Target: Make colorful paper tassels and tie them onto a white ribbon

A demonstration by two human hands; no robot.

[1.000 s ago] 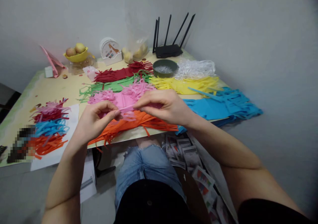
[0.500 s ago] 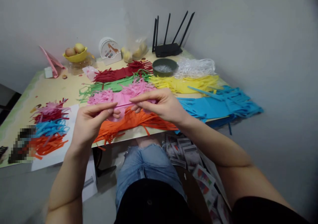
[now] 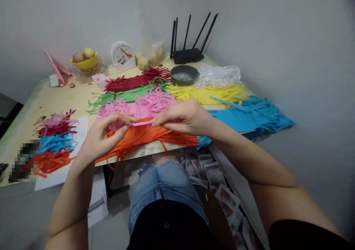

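My left hand point(image 3: 107, 133) and my right hand point(image 3: 185, 119) pinch a thin pink strip point(image 3: 142, 123), rolled or folded narrow and stretched level between them. Its two ends are hidden by my fingers. Right behind it lies a pink fringed sheet point(image 3: 141, 108) with loose strands on both sides. Below the strip an orange fringed sheet point(image 3: 144, 134) spreads along the table's front edge. Green point(image 3: 130, 95) and dark red point(image 3: 133, 82) fringed sheets lie farther back. To the right are a yellow fringed sheet point(image 3: 208, 95) and a blue one point(image 3: 235, 120).
Small fringed bundles point(image 3: 57, 143) lie on white paper at the left. At the back stand a black router point(image 3: 188, 55), a green bowl point(image 3: 184, 75), white ribbon point(image 3: 219, 75) and a yellow fruit bowl point(image 3: 85, 62). Printed packets point(image 3: 213, 174) are under the table.
The pink strip has come down a little towards me, over the orange sheet. Pink material that hung below my hands no longer shows there. My right hand has shifted slightly right.
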